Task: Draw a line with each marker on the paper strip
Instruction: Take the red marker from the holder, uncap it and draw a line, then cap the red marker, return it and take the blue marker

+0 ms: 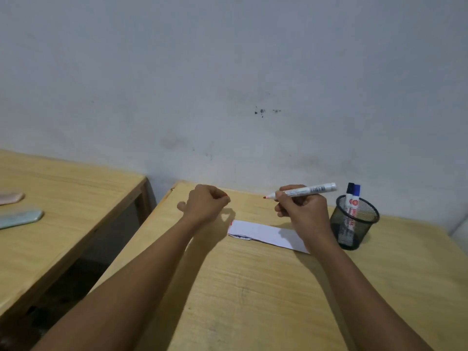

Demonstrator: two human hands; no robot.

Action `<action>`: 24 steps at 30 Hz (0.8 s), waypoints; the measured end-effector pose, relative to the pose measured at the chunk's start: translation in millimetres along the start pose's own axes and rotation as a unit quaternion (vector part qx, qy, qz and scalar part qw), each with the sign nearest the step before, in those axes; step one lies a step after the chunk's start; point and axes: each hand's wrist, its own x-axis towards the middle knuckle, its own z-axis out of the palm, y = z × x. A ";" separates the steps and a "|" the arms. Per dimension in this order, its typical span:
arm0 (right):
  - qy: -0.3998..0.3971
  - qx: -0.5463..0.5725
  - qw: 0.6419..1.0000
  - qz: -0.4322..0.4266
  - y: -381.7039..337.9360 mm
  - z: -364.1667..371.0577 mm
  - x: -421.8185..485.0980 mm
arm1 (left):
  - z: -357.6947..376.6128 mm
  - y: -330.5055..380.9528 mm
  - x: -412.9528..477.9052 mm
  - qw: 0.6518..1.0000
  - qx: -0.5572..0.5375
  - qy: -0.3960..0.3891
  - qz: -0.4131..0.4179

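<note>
A white paper strip (263, 234) lies on the wooden table (253, 287), with a dark line along its near left edge and a small red mark at its left end. My right hand (301, 209) holds an uncapped white marker (304, 191) above the strip, its red tip pointing left. My left hand (206, 202) hovers closed above the strip's left end, pinching a small red piece that looks like the marker's cap (225, 195). Two more markers, one with a black cap (350, 188) and one with a blue cap (357, 190), stand in a black mesh cup (354, 224) to the right.
A second wooden table (63, 211) stands to the left across a dark gap, carrying a pinkish flat object (11, 198) and a pale green one (21, 218). A grey-white wall (228, 84) rises directly behind both tables.
</note>
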 end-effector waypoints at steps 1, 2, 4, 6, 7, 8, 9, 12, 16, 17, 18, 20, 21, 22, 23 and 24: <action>0.004 0.004 1.000 -0.005 -6.6 -4.0 -4.4 | -5.0 10.3 -9.8 0.997 -0.079 -0.018 0.006; 0.010 0.009 1.000 -0.010 -13.8 -7.2 -9.4 | -10.0 22.7 -21.3 0.988 -0.147 -0.035 0.013; 0.021 0.027 0.999 -0.018 -30.7 -12.9 -19.8 | -20.3 50.9 -47.0 0.973 -0.221 -0.064 0.038; 0.029 0.041 0.998 -0.036 -50.4 -19.2 -30.6 | -28.4 77.6 -72.6 0.962 -0.247 -0.101 0.051; 0.035 0.047 0.997 -0.046 -60.9 -23.0 -36.1 | -31.2 88.3 -83.3 0.958 -0.253 -0.121 0.049; 0.043 0.053 0.996 -0.055 -71.4 -27.7 -41.8 | -33.5 97.6 -93.6 0.955 -0.256 -0.139 0.048; 0.049 0.057 0.995 -0.064 -81.8 -32.6 -47.9 | -35.3 105.5 -103.3 0.953 -0.256 -0.153 0.049; 0.047 0.062 0.993 -0.089 -109.1 -47.9 -66.8 | -38.8 124.9 -131.6 0.943 -0.272 -0.180 0.067; 0.022 0.051 0.992 -0.117 -133.6 -68.1 -86.6 | -38.7 145.9 -160.0 0.932 -0.286 -0.204 0.093; 0.018 0.051 0.991 -0.120 -138.2 -72.3 -90.6 | -38.0 150.8 -166.2 0.929 -0.290 -0.206 0.099; 0.018 0.050 0.991 -0.121 -142.1 -75.9 -93.9 | -36.4 155.5 -171.5 0.928 -0.291 -0.205 0.107; 0.024 0.044 0.991 -0.120 -147.6 -81.9 -98.5 | -32.3 165.1 -180.5 0.927 -0.293 -0.194 0.129; 0.029 0.042 0.992 -0.117 -148.4 -84.3 -100.0 | -30.1 169.5 -183.4 0.926 -0.295 -0.186 0.146; 0.036 0.042 0.993 -0.108 -148.4 -86.1 -101.3 | -27.7 173.0 -184.2 0.925 -0.294 -0.175 0.168; 0.042 0.046 0.994 -0.095 -147.8 -87.7 -102.5 | -25.8 176.1 -184.4 0.923 -0.290 -0.166 0.190; 0.045 0.056 0.994 -0.077 -146.4 -89.4 -102.9 | -23.7 178.8 -184.4 0.922 -0.282 -0.159 0.211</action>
